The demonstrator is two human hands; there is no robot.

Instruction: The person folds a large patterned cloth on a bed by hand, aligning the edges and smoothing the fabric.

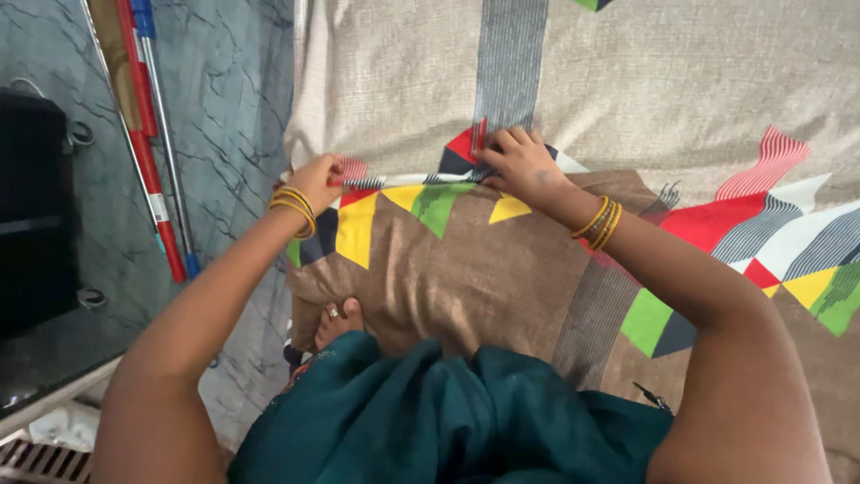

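Right now both of your hands are on the folded edge of the bedsheet (448,260), a brown and beige cloth printed with yellow, green, red and dark triangles. Your left hand (318,182) is closed in a pinching grip on the sheet's corner, at the cloth's left edge, just above the marble floor (224,108). Your right hand (520,164) lies along the same fold, well to the right of the left one, with its fingers (495,148) curled and pressing down on the hem where a red triangle and a grey striped band meet; its grip is closed on the fold too, thumb tucked under the edge. Between the two grips the hem runs as a thin white and patterned line. Gold bangles (296,208) sit on your left wrist, and another set circles the right wrist.

Below your left grip, a bare foot (338,321) with a toe ring rests on the brown cloth, beside your dark green garment (430,421). Left of your left grip, a red and blue mop handle (148,152) lies on the floor, near a black cabinet (36,206).
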